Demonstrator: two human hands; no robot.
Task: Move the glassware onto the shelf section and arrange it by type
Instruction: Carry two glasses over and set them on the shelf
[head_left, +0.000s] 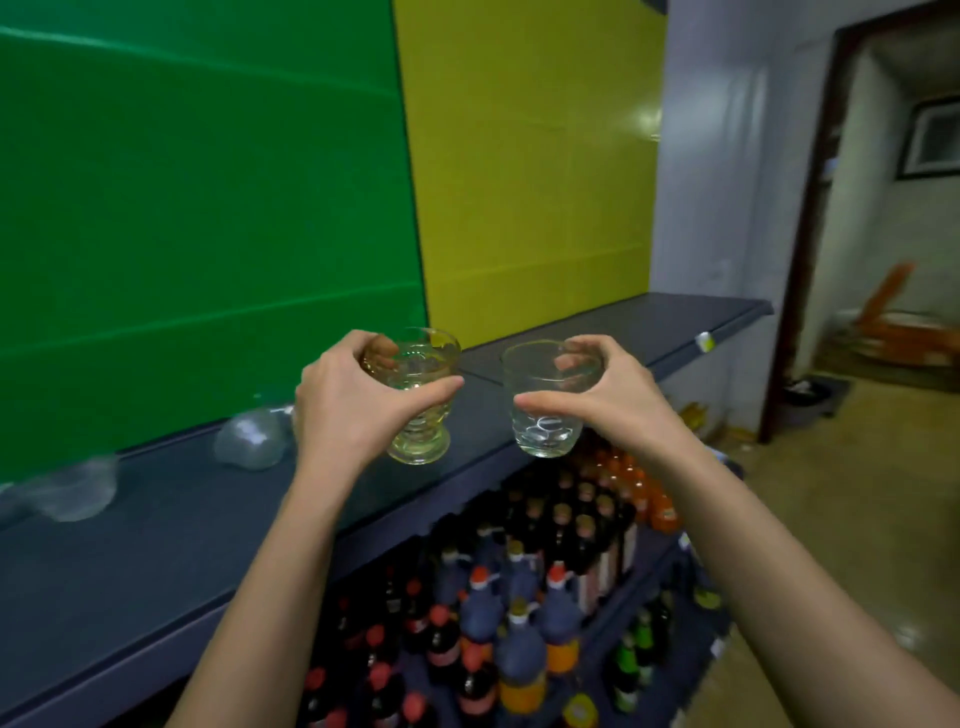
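Blue shelf (182, 519) ahead, two blurred clear glasses (249, 439) sitting on its left stretch, bottles (519, 597) packed on the tier below. Both arms reach forward side by side: the left hand (353, 405) curls round a footed glass (421, 441), the right hand (608, 395) grips a tumbler (543, 431) near its rim. Both stand upright, mouths up, the footed glass over the shelf, the tumbler at its front edge.
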